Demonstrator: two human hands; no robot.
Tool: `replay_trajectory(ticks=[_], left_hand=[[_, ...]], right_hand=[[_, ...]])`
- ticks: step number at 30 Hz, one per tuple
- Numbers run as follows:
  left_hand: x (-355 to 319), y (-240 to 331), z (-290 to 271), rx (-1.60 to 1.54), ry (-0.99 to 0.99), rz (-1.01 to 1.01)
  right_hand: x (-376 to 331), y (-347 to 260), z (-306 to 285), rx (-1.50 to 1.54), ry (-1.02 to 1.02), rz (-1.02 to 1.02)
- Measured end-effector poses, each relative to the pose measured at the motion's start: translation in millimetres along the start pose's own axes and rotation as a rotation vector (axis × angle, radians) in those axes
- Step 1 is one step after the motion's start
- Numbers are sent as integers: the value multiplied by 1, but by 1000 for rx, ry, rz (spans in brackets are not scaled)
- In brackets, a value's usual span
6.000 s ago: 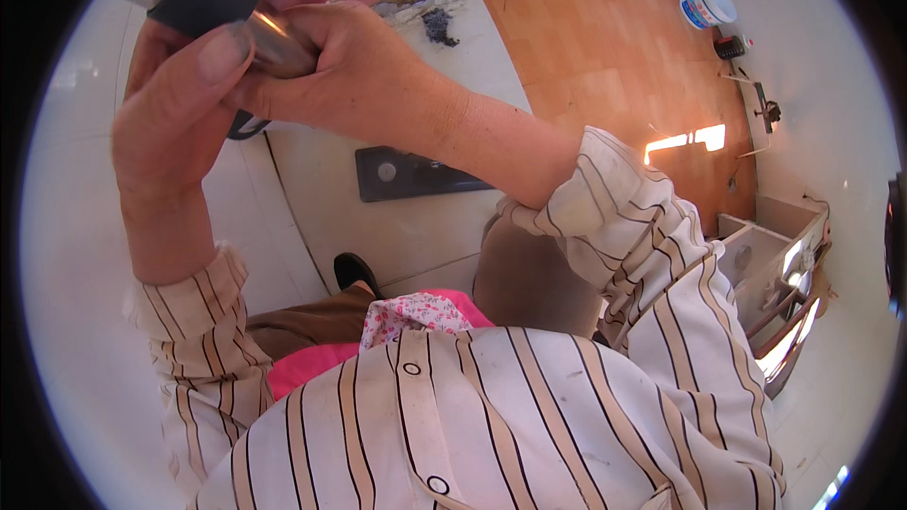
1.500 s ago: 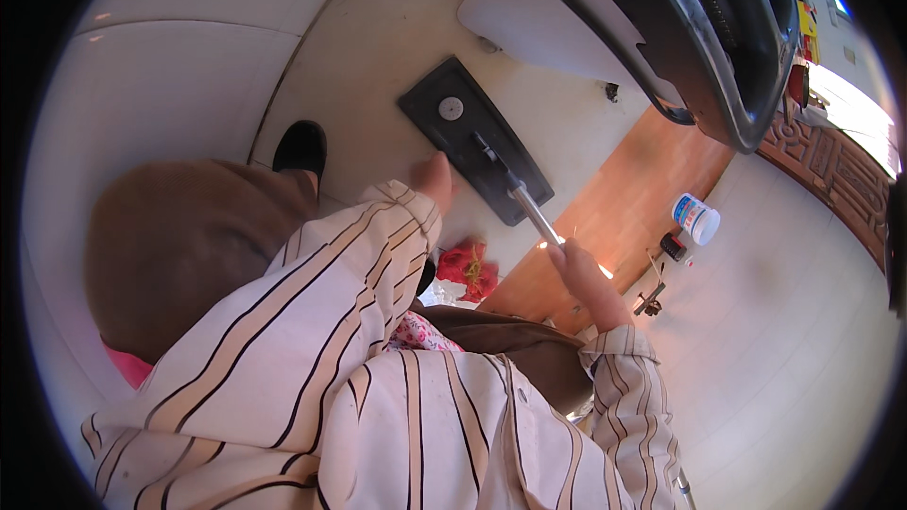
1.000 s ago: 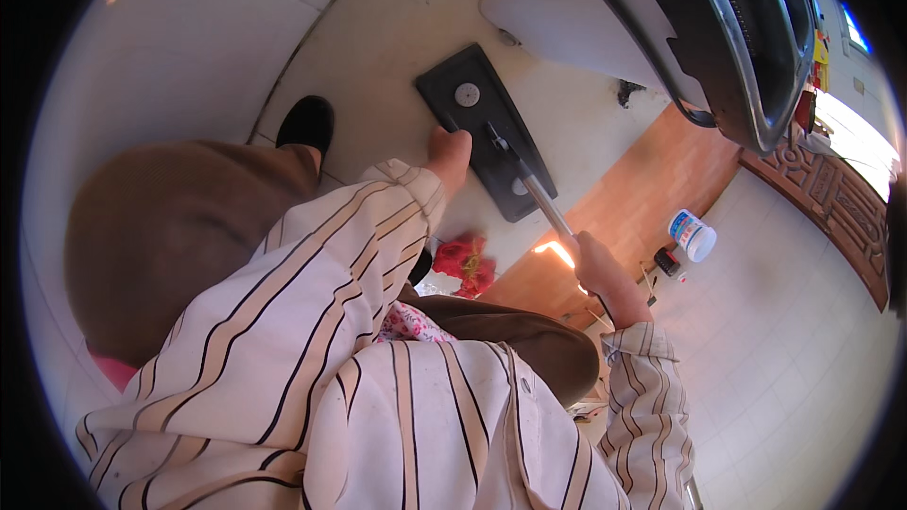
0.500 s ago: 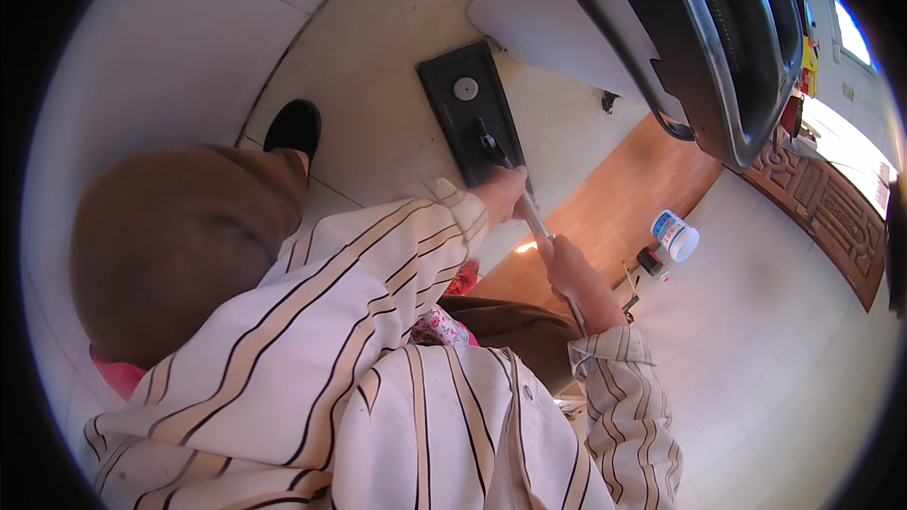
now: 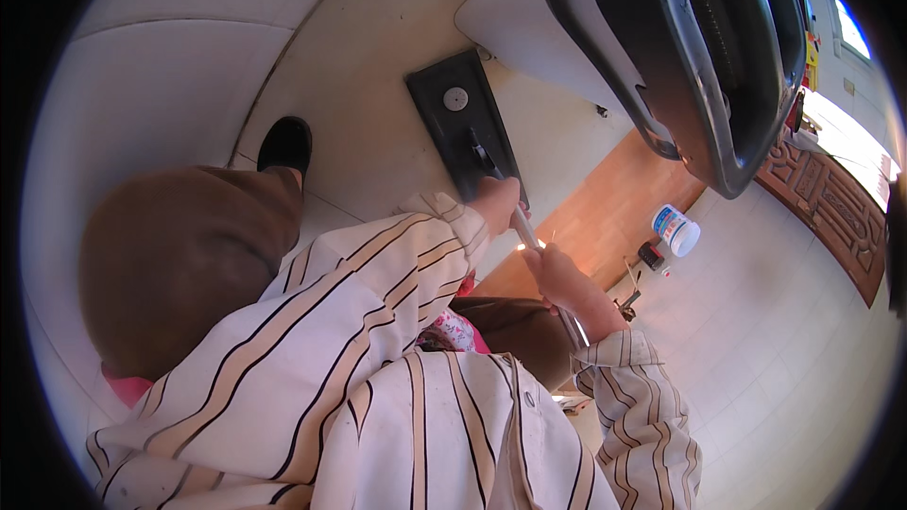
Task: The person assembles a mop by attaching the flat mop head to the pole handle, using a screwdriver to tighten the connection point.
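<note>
My left hand [image 5: 498, 204] is closed around the upper part of a pale metal pole. Lower down the same pole [image 5: 522, 229], my right hand [image 5: 561, 280] grips it with the fingers wrapped round. The pole slants from near my body toward a flat black rectangular head [image 5: 449, 118] on the floor, so the tool looks like a flat mop. A dark forked joint [image 5: 484, 155] stands on the head, and a round whitish disc [image 5: 455, 98] is set toward its far end. My left hand covers part of the pole near the joint.
A large grey and black curved frame [image 5: 675, 66] rises at the upper right. A white tub with a blue label [image 5: 676, 231] and a small dark box [image 5: 650, 256] are on the floor at the right. Beyond is a carved brown panel [image 5: 831, 212]. My dark shoe [image 5: 285, 145] is at the left.
The black head has shifted slightly left in view, and both hands on the pole have moved slightly down. The whole view has also shifted a little. Both grips stay closed.
</note>
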State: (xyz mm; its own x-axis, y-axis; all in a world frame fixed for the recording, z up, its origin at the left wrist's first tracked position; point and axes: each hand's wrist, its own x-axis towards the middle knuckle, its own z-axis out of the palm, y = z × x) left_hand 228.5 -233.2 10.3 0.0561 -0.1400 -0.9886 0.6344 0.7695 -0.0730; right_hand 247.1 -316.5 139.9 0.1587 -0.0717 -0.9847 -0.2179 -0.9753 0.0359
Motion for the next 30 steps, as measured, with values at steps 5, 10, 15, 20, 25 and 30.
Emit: replay_trajectory(ticks=[5, 10, 15, 20, 25, 30], left_hand=[[8, -11, -1, -15, 0, 19], [14, -12, -8, -64, -48, 45], [8, -13, 11, -162, 15, 119], [19, -18, 8, -85, -60, 76], [18, -10, -14, -4, -98, 33], [31, -10, -18, 21, -190, -18]], right_hand=[[-4, 0, 4, 52, -34, 23], [-1, -2, 4, 34, -41, 43], [31, 35, -9, -175, 126, -162], [43, 60, 3, -270, 184, -249], [29, 42, 28, -114, 206, -198], [24, 38, 36, -149, 335, -156]])
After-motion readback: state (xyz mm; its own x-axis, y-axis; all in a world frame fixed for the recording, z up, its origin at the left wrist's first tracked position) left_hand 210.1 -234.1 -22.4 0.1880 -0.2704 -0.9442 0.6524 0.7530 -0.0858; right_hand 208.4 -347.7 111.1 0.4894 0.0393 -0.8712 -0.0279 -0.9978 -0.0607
